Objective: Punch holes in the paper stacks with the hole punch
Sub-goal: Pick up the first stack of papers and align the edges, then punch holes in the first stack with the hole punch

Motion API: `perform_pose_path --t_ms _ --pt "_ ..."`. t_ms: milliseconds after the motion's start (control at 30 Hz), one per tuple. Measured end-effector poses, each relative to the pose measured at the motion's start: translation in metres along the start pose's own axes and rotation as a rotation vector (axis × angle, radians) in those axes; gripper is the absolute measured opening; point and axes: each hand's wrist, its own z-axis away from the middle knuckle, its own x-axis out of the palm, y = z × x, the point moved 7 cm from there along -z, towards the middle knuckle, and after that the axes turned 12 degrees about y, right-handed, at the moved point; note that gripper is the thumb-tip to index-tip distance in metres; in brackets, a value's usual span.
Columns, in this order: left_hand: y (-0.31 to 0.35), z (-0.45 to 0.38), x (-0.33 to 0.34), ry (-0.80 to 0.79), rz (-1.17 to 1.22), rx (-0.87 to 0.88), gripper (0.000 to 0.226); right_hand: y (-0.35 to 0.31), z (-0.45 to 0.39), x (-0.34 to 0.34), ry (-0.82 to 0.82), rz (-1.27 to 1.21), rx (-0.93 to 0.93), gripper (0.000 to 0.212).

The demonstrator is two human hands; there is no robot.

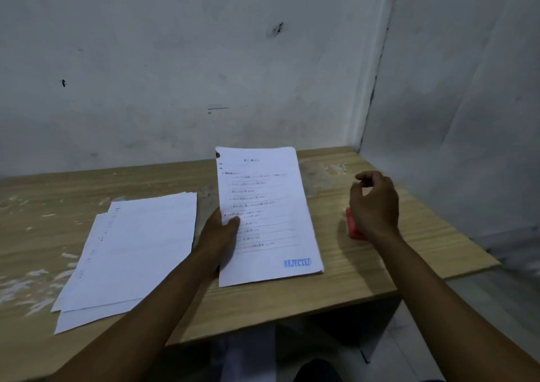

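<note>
A printed paper stack [263,206] with a blue REJECTED stamp at its lower right lies at the table's centre. My left hand [220,232] grips its left edge, thumb on top of the sheet. A second stack of loosely fanned sheets [131,250] lies to the left, blank side up. A red hole punch [353,229] sits on the table to the right, mostly hidden behind my right hand [374,203]. That hand hovers just above it with fingers loosely curled, holding nothing.
The wooden table [350,279] stands in a corner, with grey walls behind and to the right. Its front edge runs close below the stacks, and its right edge ends past the punch. Below the front edge I see dim floor and something white.
</note>
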Motion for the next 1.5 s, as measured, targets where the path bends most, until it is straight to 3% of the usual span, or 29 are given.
perform_pose_path --t_ms 200,333,433,1067,1233,1500 --pt "-0.008 -0.005 0.006 -0.021 -0.073 0.012 0.037 0.045 -0.024 -0.012 0.017 0.168 0.154 0.035" --pt "-0.01 -0.007 0.011 -0.02 -0.176 0.005 0.036 0.077 -0.013 -0.002 -0.114 0.218 0.336 0.053" --pt "-0.011 -0.009 0.012 -0.017 -0.191 -0.007 0.038 0.085 -0.011 0.006 -0.187 0.15 0.396 0.049" --pt "-0.02 -0.008 0.006 -0.085 -0.087 -0.158 0.02 0.046 0.019 0.063 -0.275 0.001 0.37 0.029" --pt "-0.023 -0.006 0.007 -0.1 -0.014 -0.187 0.03 0.044 0.027 0.071 -0.289 -0.007 0.357 0.029" --pt "-0.026 -0.01 0.007 -0.151 -0.027 -0.236 0.022 0.045 0.031 0.062 -0.256 0.022 0.258 0.038"
